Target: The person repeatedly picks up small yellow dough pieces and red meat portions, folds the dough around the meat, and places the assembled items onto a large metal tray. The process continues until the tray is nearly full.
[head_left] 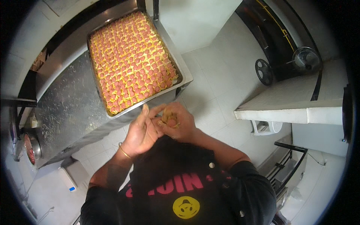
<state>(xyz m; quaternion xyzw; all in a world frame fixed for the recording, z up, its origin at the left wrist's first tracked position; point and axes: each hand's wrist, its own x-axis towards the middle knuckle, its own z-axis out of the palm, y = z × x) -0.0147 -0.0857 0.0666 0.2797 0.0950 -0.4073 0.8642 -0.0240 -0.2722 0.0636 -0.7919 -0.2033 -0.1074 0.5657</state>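
In front of my chest, my right hand (183,122) curls around a small open-topped dumpling (171,122) with a yellowish wrapper and pink filling. Beside it, my left hand (140,133) has its thumb raised and its fingers stretched toward the right hand, touching or nearly touching it. The palm of the left hand shows nothing in it. Just beyond my hands lies a large metal tray (135,102), packed with rows of similar dumplings (131,56), pink on top with yellow frilled wrappers.
The tray rests at the end of a grey, flour-dusted worktable (71,101). A metal bowl (35,149) with pink filling stands at the far left. To the right, a white counter (273,114) juts out, with a strainer-like metal utensil (306,60) above it and a white plastic chair (266,127) below.
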